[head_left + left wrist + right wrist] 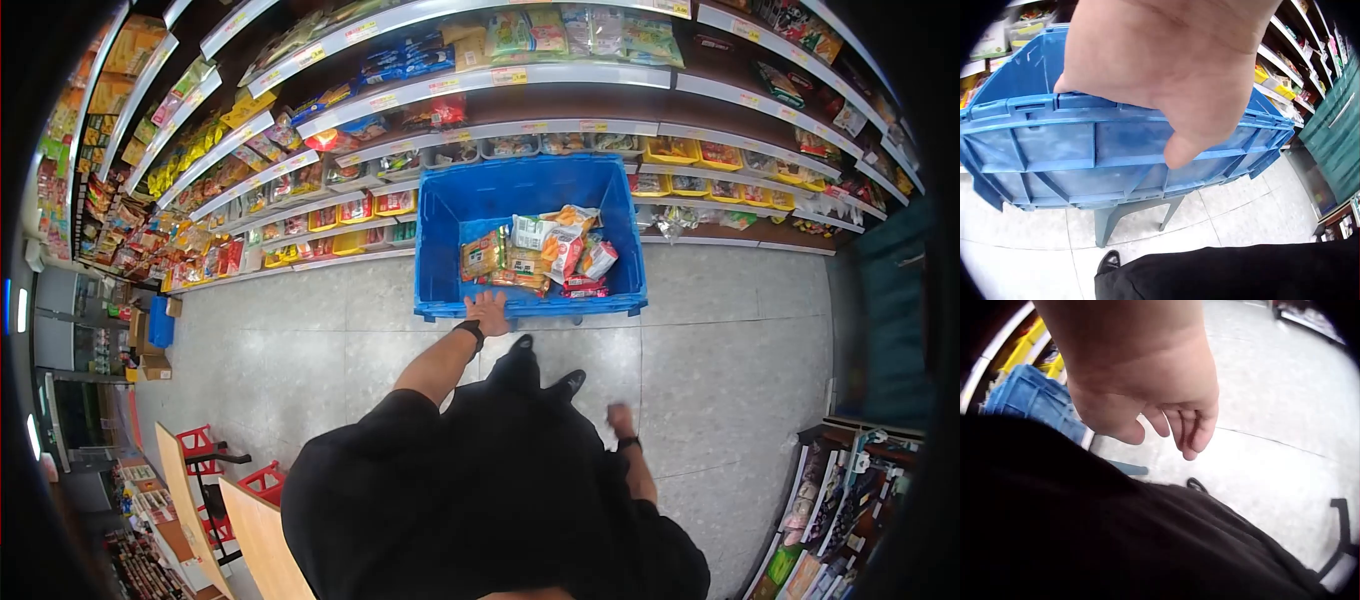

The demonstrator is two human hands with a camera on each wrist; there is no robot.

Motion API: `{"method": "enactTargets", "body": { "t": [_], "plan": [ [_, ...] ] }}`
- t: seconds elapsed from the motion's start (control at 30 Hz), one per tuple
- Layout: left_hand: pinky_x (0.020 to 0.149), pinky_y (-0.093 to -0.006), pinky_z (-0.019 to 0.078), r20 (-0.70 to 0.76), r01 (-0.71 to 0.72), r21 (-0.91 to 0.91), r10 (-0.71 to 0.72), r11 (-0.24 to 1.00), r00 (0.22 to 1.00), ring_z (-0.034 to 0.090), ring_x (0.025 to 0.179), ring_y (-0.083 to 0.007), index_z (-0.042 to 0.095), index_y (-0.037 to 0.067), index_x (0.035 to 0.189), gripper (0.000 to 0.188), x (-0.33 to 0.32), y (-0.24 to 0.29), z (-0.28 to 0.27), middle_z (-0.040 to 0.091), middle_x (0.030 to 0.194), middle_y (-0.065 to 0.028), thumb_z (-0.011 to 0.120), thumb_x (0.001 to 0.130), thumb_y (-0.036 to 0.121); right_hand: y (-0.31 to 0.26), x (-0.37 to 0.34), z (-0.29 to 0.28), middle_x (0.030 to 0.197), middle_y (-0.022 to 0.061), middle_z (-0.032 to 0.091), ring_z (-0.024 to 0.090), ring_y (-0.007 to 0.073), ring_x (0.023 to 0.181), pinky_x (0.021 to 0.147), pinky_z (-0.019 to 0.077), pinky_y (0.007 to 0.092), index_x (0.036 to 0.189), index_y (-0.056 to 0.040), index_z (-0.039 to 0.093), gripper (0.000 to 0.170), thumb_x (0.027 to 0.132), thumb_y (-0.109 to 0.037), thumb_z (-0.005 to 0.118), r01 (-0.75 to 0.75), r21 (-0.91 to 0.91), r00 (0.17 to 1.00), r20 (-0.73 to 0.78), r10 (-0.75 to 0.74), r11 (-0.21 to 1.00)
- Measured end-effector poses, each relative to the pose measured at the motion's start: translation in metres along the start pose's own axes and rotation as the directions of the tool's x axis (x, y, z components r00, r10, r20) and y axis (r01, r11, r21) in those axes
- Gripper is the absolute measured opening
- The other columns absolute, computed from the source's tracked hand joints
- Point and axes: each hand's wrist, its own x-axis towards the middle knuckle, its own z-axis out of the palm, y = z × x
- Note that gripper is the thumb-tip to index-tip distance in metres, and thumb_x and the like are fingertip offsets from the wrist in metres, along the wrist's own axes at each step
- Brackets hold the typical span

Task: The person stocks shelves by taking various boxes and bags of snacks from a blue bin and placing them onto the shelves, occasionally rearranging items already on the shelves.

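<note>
A blue plastic crate (530, 310) holds several snack packets (540, 245), among them white-and-orange bags and flat yellow packs. My left hand (489, 313) grips the near rim of this crate. In the left wrist view the thumb of the left hand (1172, 69) lies against the outer wall, while the other fingers go over the rim and are largely hidden. Down beside my body hangs my right hand (620, 416), holding nothing. Its fingers are loosely bent in the right wrist view, where the right hand (1154, 394) is seen over the floor.
Shelves (480, 90) of packaged snacks run behind the crate and along the left. Under the crate stands a grey-green stool (1110, 219). Wooden boards (260, 530) and red plastic stools (263, 483) are at lower left, another shelf unit (830, 510) at lower right.
</note>
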Motion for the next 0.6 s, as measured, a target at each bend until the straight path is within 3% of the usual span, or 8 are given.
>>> {"method": "enactTargets", "body": {
  "t": [0.03,0.07,0.1,0.2,0.33,0.47,0.53,0.6],
  "plan": [
    [0.105,-0.0589,0.0225,-0.002,-0.009,0.005,0.009,1.000,1.000,0.036,0.127,-0.0357,0.038,0.010,0.128,0.063,0.001,-0.002,0.002,0.043,0.127,-0.0186,0.061,0.075,0.034,-0.030,-0.048,-0.007,0.075,0.0221,0.066,0.061,0.0402,0.070,0.064,0.0489,0.0456,0.070,-0.0003,0.065,0.033,0.085,-0.022,0.045,0.094,0.166,0.996,-0.008,-0.094,0.982],
    [0.104,-0.0590,0.0228,-0.004,-0.019,0.014,0.019,1.000,1.000,0.035,0.127,-0.0361,0.039,0.009,0.127,0.062,0.002,-0.004,0.002,0.043,0.128,-0.0187,0.062,0.075,0.034,-0.031,-0.069,0.039,0.074,0.0204,0.066,0.061,0.0388,0.070,0.063,0.0490,0.0421,0.070,0.0006,0.065,0.032,0.085,-0.021,0.046,-0.266,0.365,0.955,-0.027,0.296,0.892],
    [0.102,-0.0589,0.0252,-0.015,-0.037,0.037,0.037,0.999,0.999,0.037,0.126,-0.0366,0.038,0.008,0.128,0.065,0.002,-0.007,0.003,0.044,0.126,-0.0189,0.062,0.075,0.035,-0.070,-0.084,0.072,0.075,0.0211,0.066,0.064,0.0356,0.075,0.065,0.0493,0.0401,0.071,0.0007,0.066,0.033,0.080,-0.030,0.057,-0.030,0.970,0.956,-0.042,0.291,0.240],
    [0.100,-0.0584,0.0278,0.044,-0.119,-0.005,0.119,0.993,0.992,0.039,0.124,-0.0371,0.038,0.008,0.128,0.064,0.007,-0.017,0.001,0.045,0.127,-0.0196,0.063,0.075,0.036,-0.091,-0.074,0.070,0.075,0.0212,0.066,0.064,0.0355,0.075,0.065,0.0493,0.0401,0.071,0.0008,0.066,0.033,0.079,-0.030,0.058,-0.018,0.959,0.935,-0.085,0.344,0.284],
    [0.095,-0.0492,0.0372,-0.009,-0.281,-0.079,0.281,0.956,0.960,0.050,0.116,-0.0343,0.047,0.009,0.124,0.053,0.014,-0.043,0.006,0.054,0.119,-0.0177,0.060,0.078,0.033,-0.137,-0.046,0.066,0.076,0.0215,0.066,0.065,0.0353,0.076,0.066,0.0494,0.0401,0.071,0.0009,0.066,0.034,0.079,-0.031,0.059,-0.054,0.927,0.903,-0.113,0.414,0.370],
    [0.094,-0.0466,0.0407,-0.167,-0.465,-0.175,0.440,0.868,0.883,0.054,0.109,-0.0367,0.052,0.008,0.119,0.045,0.021,-0.089,0.015,0.056,0.118,-0.0207,0.056,0.080,0.030,-0.198,-0.028,0.066,0.077,0.0218,0.066,0.065,0.0350,0.077,0.066,0.0495,0.0401,0.072,0.0010,0.066,0.034,0.078,-0.032,0.059,-0.131,0.891,0.857,-0.117,0.501,0.434],
    [0.093,-0.0453,0.0427,-0.148,-0.499,-0.188,0.478,0.846,0.866,0.055,0.108,-0.0368,0.054,0.007,0.118,0.044,0.029,-0.115,0.008,0.058,0.117,-0.0213,0.055,0.083,0.035,-0.222,-0.016,0.057,0.077,0.0219,0.066,0.065,0.0349,0.078,0.066,0.0495,0.0401,0.072,0.0010,0.067,0.034,0.078,-0.032,0.060,-0.173,0.869,0.825,-0.130,0.550,0.464],
    [0.090,-0.0436,0.0449,0.014,-0.388,-0.208,0.400,0.898,0.917,0.056,0.107,-0.0353,0.054,0.006,0.119,0.049,0.022,-0.136,0.001,0.060,0.113,-0.0204,0.054,0.086,0.042,-0.243,-0.032,0.058,0.077,0.0220,0.066,0.065,0.0348,0.078,0.067,0.0496,0.0401,0.072,0.0011,0.067,0.035,0.078,-0.033,0.060,-0.244,0.840,0.789,-0.118,0.603,0.484]
  ]
}}
